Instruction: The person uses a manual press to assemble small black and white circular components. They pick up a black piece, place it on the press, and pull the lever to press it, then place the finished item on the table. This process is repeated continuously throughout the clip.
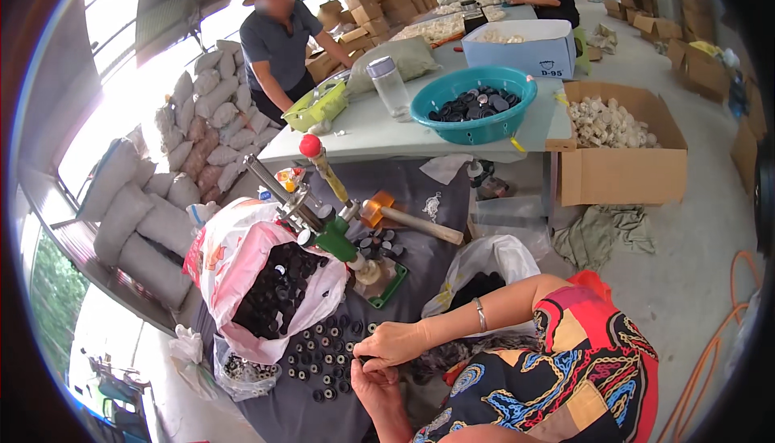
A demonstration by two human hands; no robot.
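My right hand [391, 344], a metal bracelet on its wrist, is closed in a pinch. Just below it, my left hand [374, 386] has its fingertips drawn together and meeting those of the right. Whatever lies between the fingers is too small and covered to make out. Beside both hands, several small round black caps [327, 381], many with pale centres, lie spread on the dark cloth [311, 419]. A green hand press [333, 241] with a red ball lever stands beyond them, loose black pieces [379, 243] around its base.
A pink-white sack [234, 281] of black pieces is left of the press, with a clear bag [242, 378] of small parts below. A hammer [420, 223] lies behind. A teal basin [476, 132] and cardboard box [622, 172] stand farther back. A co-worker [278, 47] handles a green basket [316, 105].
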